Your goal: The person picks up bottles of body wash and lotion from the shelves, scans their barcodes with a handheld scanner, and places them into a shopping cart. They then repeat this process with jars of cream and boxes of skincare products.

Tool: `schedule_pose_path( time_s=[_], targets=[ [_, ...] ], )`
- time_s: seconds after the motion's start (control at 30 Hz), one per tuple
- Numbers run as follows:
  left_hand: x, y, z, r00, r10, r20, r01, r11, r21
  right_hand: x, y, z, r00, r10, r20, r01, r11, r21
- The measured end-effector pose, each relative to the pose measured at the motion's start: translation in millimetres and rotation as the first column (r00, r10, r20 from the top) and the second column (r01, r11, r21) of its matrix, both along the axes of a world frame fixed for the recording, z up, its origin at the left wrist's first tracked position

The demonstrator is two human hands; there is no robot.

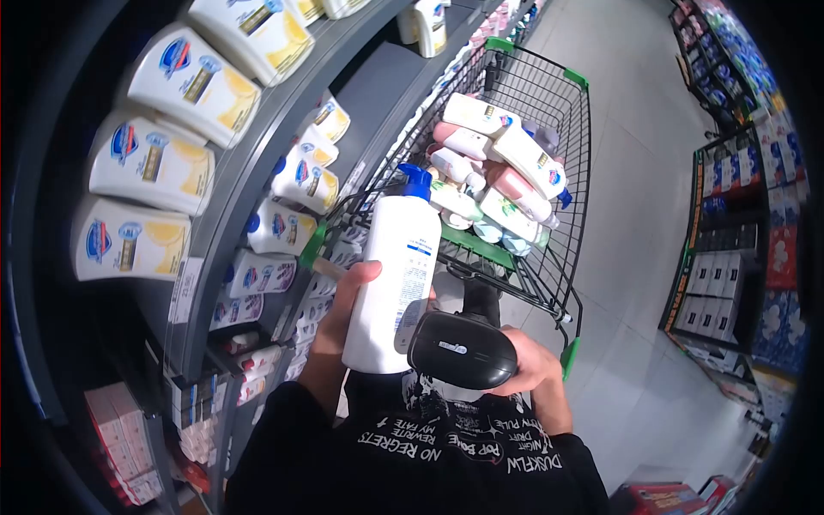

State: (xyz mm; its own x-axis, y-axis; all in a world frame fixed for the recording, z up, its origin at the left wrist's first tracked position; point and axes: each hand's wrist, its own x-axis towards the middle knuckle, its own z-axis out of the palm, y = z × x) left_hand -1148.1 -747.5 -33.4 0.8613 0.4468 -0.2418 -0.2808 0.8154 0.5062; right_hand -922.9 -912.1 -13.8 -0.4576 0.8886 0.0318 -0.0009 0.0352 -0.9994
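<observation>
A large white pump bottle point(390, 283) with a blue pump top is tilted a little in front of my body, its printed back label turned up. My left hand point(348, 296) is closed around it, the thumb on the near side and most of the fingers hidden behind. My right hand point(530, 362) is wrapped round a black handheld barcode scanner point(462, 350), whose rounded head is close beside the lower part of the bottle. The scanner's handle is mostly hidden.
Ahead stands a black wire shopping cart point(573, 172) with green corners, heaped with several bottles point(498, 163). To the left, shelves point(283, 129) hold rows of white and yellow bottles point(142, 163). On the right, beyond the tiled aisle point(631, 189), are more stocked shelves point(721, 249).
</observation>
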Motion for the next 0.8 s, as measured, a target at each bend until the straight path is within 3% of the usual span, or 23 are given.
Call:
schedule_pose_path(
  time_s=[0.17,0.23,0.27,0.3,0.37,0.4,0.43,0.5,0.53,0.57,0.67,0.7,0.8],
  targets=[
    [39,25,16,0.989,-0.081,-0.124,0.083,0.997,0.009,15,-7,-8,0.976,-0.171,-0.136,0.184,0.979,0.090],
    [51,42,19,0.979,-0.110,-0.170,0.120,0.992,0.049,23,-21,-19,0.910,-0.331,-0.248,0.279,0.934,-0.224],
    [50,55,13,0.967,-0.049,-0.249,0.101,0.975,0.198,15,-27,-25,0.842,-0.435,-0.320,0.303,0.871,-0.386],
    [58,67,14,0.950,0.021,-0.313,0.093,0.934,0.346,16,-29,-36,0.791,-0.473,-0.387,0.356,0.871,-0.337],
    [86,91,31,0.948,0.024,-0.317,0.108,0.913,0.393,18,-40,-60,0.643,-0.583,-0.496,0.360,0.802,-0.477],
    [100,101,28,0.907,0.181,-0.381,0.141,0.721,0.678,19,-36,-49,0.615,-0.637,-0.465,0.428,0.765,-0.481],
    [114,110,22,0.861,0.346,-0.373,0.202,0.441,0.875,20,-34,-48,0.597,-0.645,-0.477,0.437,0.760,-0.482],
    [141,125,-6,0.899,0.369,-0.235,0.179,0.181,0.967,17,-30,-48,0.599,-0.643,-0.477,0.450,0.763,-0.463],
    [154,131,-17,0.884,0.412,-0.221,0.276,-0.078,0.958,16,-24,-40,0.571,-0.652,-0.499,0.451,0.757,-0.473],
    [166,138,-31,0.922,0.368,-0.120,0.250,-0.329,0.911,16,-21,-38,0.557,-0.660,-0.504,0.464,0.750,-0.471],
    [192,156,-74,0.942,0.260,-0.211,0.331,-0.641,0.692,19,-17,-36,0.612,-0.625,-0.485,0.409,0.775,-0.482],
    [199,161,-87,0.947,0.242,-0.213,0.321,-0.646,0.693,20,-17,-37,0.599,-0.637,-0.485,0.422,0.766,-0.485],
    [213,174,-125,0.885,0.160,-0.437,0.386,-0.777,0.497,18,-16,-49,0.634,-0.607,-0.479,0.428,0.792,-0.436]
  ],
)
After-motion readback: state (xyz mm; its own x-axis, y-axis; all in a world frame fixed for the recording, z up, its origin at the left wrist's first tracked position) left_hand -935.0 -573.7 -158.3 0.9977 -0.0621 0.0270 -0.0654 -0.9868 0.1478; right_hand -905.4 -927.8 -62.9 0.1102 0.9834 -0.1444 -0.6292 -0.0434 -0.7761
